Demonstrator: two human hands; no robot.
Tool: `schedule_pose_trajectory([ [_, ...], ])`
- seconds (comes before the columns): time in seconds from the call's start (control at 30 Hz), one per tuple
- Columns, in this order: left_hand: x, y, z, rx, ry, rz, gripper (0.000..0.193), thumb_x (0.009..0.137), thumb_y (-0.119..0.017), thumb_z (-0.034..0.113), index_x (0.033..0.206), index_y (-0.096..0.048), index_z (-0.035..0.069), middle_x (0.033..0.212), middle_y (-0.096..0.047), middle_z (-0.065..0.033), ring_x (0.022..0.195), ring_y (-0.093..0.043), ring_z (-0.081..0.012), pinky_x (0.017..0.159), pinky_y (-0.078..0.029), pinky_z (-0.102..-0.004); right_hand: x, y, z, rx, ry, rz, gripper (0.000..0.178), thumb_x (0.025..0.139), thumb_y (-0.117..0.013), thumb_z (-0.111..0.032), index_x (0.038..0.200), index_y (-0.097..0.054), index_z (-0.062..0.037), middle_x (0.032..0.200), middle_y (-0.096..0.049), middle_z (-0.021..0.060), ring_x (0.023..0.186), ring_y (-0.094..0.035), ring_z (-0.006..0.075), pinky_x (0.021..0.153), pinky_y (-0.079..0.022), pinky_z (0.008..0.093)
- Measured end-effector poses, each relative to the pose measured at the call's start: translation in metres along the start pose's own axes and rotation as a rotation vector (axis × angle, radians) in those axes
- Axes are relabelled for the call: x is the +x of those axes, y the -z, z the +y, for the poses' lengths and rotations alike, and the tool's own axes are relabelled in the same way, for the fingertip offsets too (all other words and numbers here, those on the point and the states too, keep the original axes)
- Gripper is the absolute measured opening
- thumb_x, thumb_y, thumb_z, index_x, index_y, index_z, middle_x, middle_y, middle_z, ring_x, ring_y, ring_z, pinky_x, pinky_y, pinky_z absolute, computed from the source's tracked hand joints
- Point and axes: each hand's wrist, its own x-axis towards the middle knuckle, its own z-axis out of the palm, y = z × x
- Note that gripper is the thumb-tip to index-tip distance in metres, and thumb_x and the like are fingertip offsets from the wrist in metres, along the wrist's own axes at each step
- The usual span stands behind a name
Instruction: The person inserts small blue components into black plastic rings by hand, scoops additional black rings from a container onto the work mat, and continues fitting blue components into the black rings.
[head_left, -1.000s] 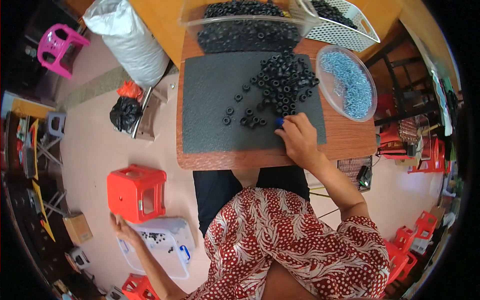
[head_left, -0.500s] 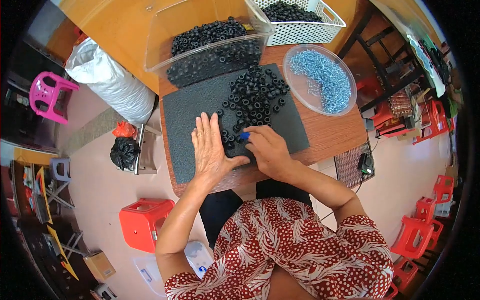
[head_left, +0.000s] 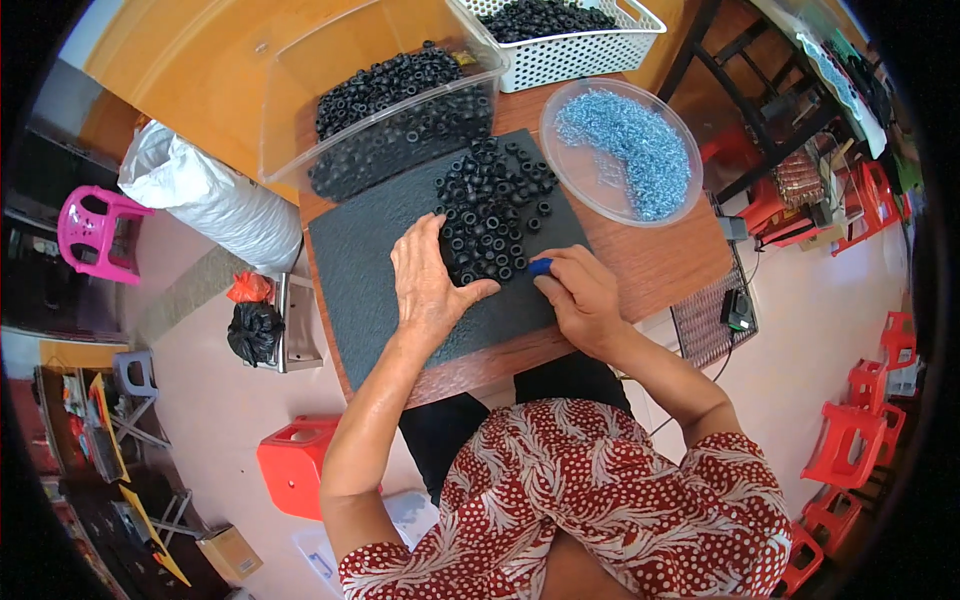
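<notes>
Small black ring-shaped parts point(head_left: 492, 205) lie heaped on a dark textured mat point(head_left: 365, 260). My left hand point(head_left: 425, 275) rests on the mat along the left side of the heap, fingers extended, thumb spread out below it, holding nothing. At the heap's lower right, my right hand point(head_left: 582, 295) is closed. A small blue object point(head_left: 541, 266) shows at its fingertips; its kind cannot be made out. Behind the mat stands a clear plastic bin point(head_left: 285, 145) with more black parts. Right of the mat sits a round clear tray point(head_left: 690, 205) of tiny shiny blue beads point(head_left: 650, 165).
A white perforated basket point(head_left: 580, 62) of black parts stands behind the wooden table point(head_left: 660, 260). Left on the floor are a white sack point(head_left: 220, 205), a black bag point(head_left: 255, 332) and a red stool point(head_left: 295, 470). Red chairs point(head_left: 845, 445) line the right.
My left hand has turned and curved against the heap's left side. My right hand has moved right, away from my left. The black parts between them are now gathered closer together.
</notes>
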Motion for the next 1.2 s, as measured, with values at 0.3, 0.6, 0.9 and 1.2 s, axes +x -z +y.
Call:
schedule_pose_trajectory([
  [0.3, 0.001, -0.001, 0.022, 0.141, -0.041, 0.023, 0.098, 0.045, -0.087, 0.044, 0.121, -0.043, 0.000, 0.118, -0.044, -0.0184, 0.111, -0.040, -0.0341, 0.095, -0.031, -0.0467, 0.000, -0.001, 0.007, -0.041, -0.010, 0.048, 0.020, 0.070, -0.065, 0.006, 0.088, -0.057, 0.0040, 0.088, -0.060, 0.0173, 0.076, -0.057, 0.0330, 0.063, -0.047, 0.0374],
  [0.6, 0.000, -0.014, 0.020, 0.172, -0.039, 0.104, 0.068, 0.051, -0.085, 0.026, 0.104, -0.051, 0.001, 0.105, -0.047, -0.0151, 0.102, -0.043, -0.0311, 0.089, -0.034, -0.0448, 0.000, -0.001, 0.010, -0.055, -0.048, 0.069, 0.016, 0.072, -0.065, 0.005, 0.087, -0.059, 0.0037, 0.088, -0.061, 0.0157, 0.076, -0.058, 0.0299, 0.064, -0.047, 0.0341],
  [0.9, -0.006, -0.003, 0.008, 0.115, -0.082, 0.066, 0.055, 0.054, -0.080, 0.012, 0.101, -0.052, 0.005, 0.100, -0.049, -0.0118, 0.097, -0.045, -0.0294, 0.087, -0.036, -0.0416, 0.000, -0.004, 0.009, -0.060, -0.057, 0.057, 0.017, 0.071, -0.066, 0.004, 0.086, -0.059, 0.0030, 0.088, -0.061, 0.0155, 0.076, -0.059, 0.0301, 0.063, -0.047, 0.0342],
  [1.2, -0.004, -0.001, 0.010, 0.110, -0.092, 0.056, 0.069, 0.055, -0.085, 0.030, 0.112, -0.053, 0.009, 0.098, -0.050, -0.0111, 0.095, -0.044, -0.0280, 0.084, -0.035, -0.0427, 0.000, -0.008, 0.009, -0.053, -0.048, 0.053, 0.017, 0.071, -0.066, 0.004, 0.087, -0.059, 0.0036, 0.088, -0.060, 0.0161, 0.076, -0.059, 0.0299, 0.063, -0.047, 0.0339],
])
